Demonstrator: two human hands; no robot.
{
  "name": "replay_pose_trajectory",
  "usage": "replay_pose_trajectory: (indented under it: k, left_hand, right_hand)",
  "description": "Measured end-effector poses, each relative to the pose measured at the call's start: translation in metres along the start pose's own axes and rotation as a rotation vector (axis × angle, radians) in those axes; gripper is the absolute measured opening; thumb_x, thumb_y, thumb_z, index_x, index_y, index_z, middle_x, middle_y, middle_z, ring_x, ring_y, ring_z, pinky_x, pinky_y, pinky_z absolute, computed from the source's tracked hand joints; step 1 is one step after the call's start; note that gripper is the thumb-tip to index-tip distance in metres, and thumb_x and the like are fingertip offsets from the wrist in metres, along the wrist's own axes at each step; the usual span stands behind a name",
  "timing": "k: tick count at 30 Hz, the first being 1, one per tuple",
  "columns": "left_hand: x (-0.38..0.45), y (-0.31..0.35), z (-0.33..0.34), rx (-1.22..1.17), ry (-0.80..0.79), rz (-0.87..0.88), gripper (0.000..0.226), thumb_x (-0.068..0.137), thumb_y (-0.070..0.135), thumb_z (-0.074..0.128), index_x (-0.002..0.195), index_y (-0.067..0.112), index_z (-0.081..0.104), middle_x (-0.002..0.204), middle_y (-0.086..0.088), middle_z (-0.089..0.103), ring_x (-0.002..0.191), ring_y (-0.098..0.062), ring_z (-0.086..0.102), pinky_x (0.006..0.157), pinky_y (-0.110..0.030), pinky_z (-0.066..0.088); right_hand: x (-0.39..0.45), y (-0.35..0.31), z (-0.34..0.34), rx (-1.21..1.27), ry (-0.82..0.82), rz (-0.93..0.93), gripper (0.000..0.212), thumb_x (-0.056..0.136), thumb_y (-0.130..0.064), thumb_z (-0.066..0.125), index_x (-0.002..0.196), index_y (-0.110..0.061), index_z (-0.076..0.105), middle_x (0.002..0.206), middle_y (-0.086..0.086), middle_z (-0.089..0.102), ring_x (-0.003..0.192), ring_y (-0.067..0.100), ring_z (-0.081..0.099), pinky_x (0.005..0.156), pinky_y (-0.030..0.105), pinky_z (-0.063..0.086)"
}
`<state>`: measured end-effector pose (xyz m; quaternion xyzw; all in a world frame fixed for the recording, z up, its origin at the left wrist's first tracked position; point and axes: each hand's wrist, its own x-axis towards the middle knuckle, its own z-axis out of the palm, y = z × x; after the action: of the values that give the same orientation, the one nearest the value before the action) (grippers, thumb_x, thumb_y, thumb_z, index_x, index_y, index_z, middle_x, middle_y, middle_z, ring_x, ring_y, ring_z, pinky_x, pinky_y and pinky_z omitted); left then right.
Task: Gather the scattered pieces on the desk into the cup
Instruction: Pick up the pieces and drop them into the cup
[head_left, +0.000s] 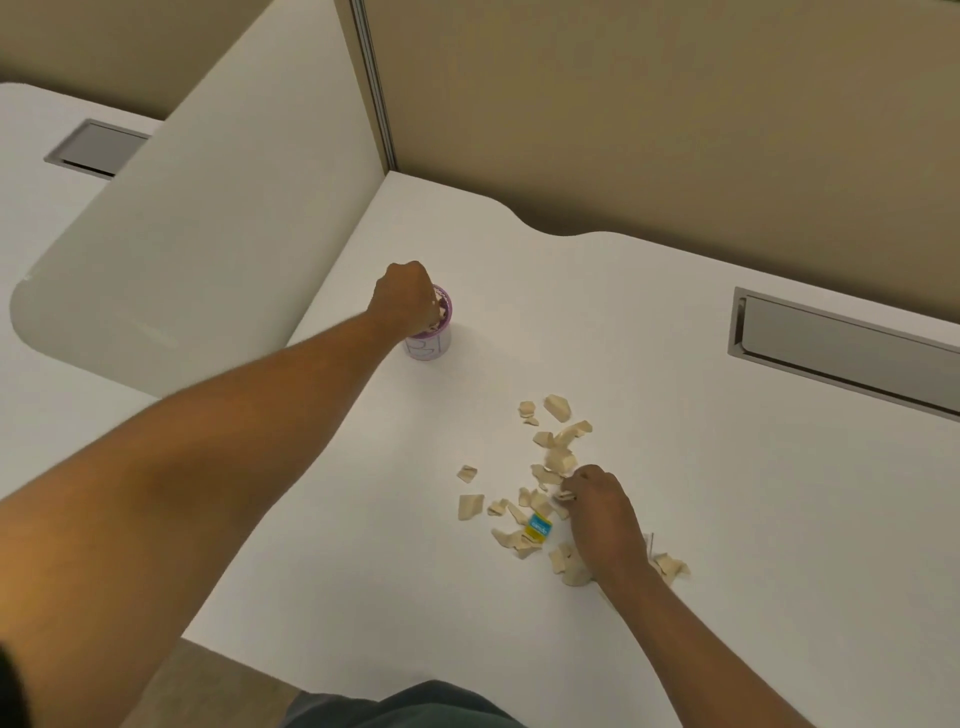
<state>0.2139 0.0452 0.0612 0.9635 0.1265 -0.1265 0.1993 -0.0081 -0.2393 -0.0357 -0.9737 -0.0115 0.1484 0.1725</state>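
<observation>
A small white cup with a purple rim (431, 347) stands on the white desk (727, 519) near the left divider. My left hand (408, 299) hovers over its mouth, fingers bunched around tan pieces at the rim. Several tan torn pieces (558, 408) lie scattered at mid-desk, along with one blue and yellow scrap (537, 527). My right hand (605, 512) rests among them, fingertips pinched on a tan piece. More pieces (672, 566) lie to the right of my wrist.
A white divider panel (197, 249) rises left of the cup. A grey cable hatch (841, 353) is set into the desk at the right, and another hatch (96, 148) sits on the neighbouring desk. A tan partition wall (675, 104) borders the back.
</observation>
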Motion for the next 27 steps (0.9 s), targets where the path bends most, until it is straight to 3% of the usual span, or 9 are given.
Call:
replay_pose_trajectory:
  k: [8, 14, 17, 20, 22, 24, 26, 27]
  left_hand:
    - [0.012, 0.008, -0.004, 0.151, -0.114, 0.064, 0.029, 0.081, 0.01, 0.077, 0.109, 0.004, 0.074, 0.112, -0.018, 0.073, 0.101, -0.038, 0.071, 0.079, -0.038, 0.058]
    - [0.003, 0.006, -0.031, 0.093, 0.013, 0.144, 0.022, 0.08, 0.01, 0.08, 0.103, 0.009, 0.079, 0.109, -0.012, 0.076, 0.098, -0.032, 0.071, 0.075, -0.034, 0.053]
    - [-0.026, -0.001, -0.032, -0.012, 0.092, 0.188, 0.012, 0.081, 0.013, 0.069, 0.087, 0.014, 0.079, 0.09, -0.005, 0.076, 0.085, -0.029, 0.072, 0.071, -0.034, 0.058]
    - [-0.066, -0.027, -0.002, -0.005, -0.04, 0.255, 0.014, 0.086, 0.022, 0.065, 0.075, 0.015, 0.07, 0.073, 0.001, 0.07, 0.074, -0.028, 0.072, 0.066, -0.034, 0.058]
    - [-0.086, -0.054, 0.03, 0.042, -0.189, 0.303, 0.013, 0.09, 0.031, 0.07, 0.083, 0.021, 0.072, 0.09, 0.003, 0.073, 0.094, -0.025, 0.071, 0.076, -0.032, 0.053]
    - [-0.101, -0.079, 0.061, 0.105, -0.318, 0.342, 0.03, 0.095, 0.04, 0.067, 0.12, 0.023, 0.071, 0.133, 0.001, 0.067, 0.13, -0.022, 0.057, 0.101, -0.034, 0.048]
    - [-0.11, -0.101, 0.089, 0.259, -0.367, 0.383, 0.062, 0.099, 0.053, 0.057, 0.153, 0.027, 0.046, 0.168, -0.002, 0.032, 0.156, -0.026, 0.026, 0.122, -0.04, 0.032]
    - [-0.112, -0.107, 0.1, 0.341, -0.359, 0.397, 0.073, 0.098, 0.062, 0.049, 0.161, 0.031, 0.03, 0.174, -0.001, 0.013, 0.161, -0.029, 0.011, 0.126, -0.046, 0.024]
  right_hand:
    - [0.003, 0.001, 0.0, 0.011, -0.019, 0.009, 0.033, 0.089, 0.001, 0.056, 0.113, -0.013, 0.073, 0.116, 0.002, 0.066, 0.106, 0.019, 0.06, 0.084, 0.026, 0.051]
    - [0.003, 0.002, -0.002, 0.093, -0.009, 0.027, 0.029, 0.09, 0.004, 0.056, 0.109, -0.009, 0.074, 0.111, 0.004, 0.067, 0.104, 0.021, 0.061, 0.085, 0.026, 0.049]
    - [-0.001, 0.002, -0.012, 0.239, 0.041, 0.079, 0.02, 0.091, 0.003, 0.06, 0.099, -0.009, 0.075, 0.102, 0.003, 0.069, 0.097, 0.021, 0.065, 0.083, 0.025, 0.049]
    - [-0.004, 0.0, -0.025, 0.37, 0.083, 0.135, 0.017, 0.089, 0.001, 0.066, 0.096, -0.01, 0.076, 0.099, 0.0, 0.072, 0.093, 0.015, 0.066, 0.085, 0.027, 0.054]
    - [0.001, -0.007, -0.037, 0.499, 0.085, 0.206, 0.012, 0.089, -0.006, 0.071, 0.097, -0.014, 0.077, 0.097, -0.006, 0.073, 0.094, 0.009, 0.068, 0.081, 0.014, 0.051]
    - [0.012, -0.021, -0.052, 0.578, 0.083, 0.232, 0.01, 0.086, -0.015, 0.077, 0.095, -0.019, 0.078, 0.093, -0.014, 0.073, 0.091, -0.001, 0.068, 0.072, 0.002, 0.047]
    - [0.028, -0.041, -0.068, 0.604, 0.085, 0.194, 0.01, 0.085, -0.019, 0.079, 0.093, -0.023, 0.08, 0.09, -0.016, 0.074, 0.087, -0.007, 0.067, 0.069, 0.001, 0.046]
    - [0.038, -0.054, -0.077, 0.616, 0.088, 0.175, 0.01, 0.084, -0.019, 0.079, 0.094, -0.023, 0.081, 0.091, -0.016, 0.075, 0.085, -0.009, 0.066, 0.069, 0.002, 0.046]
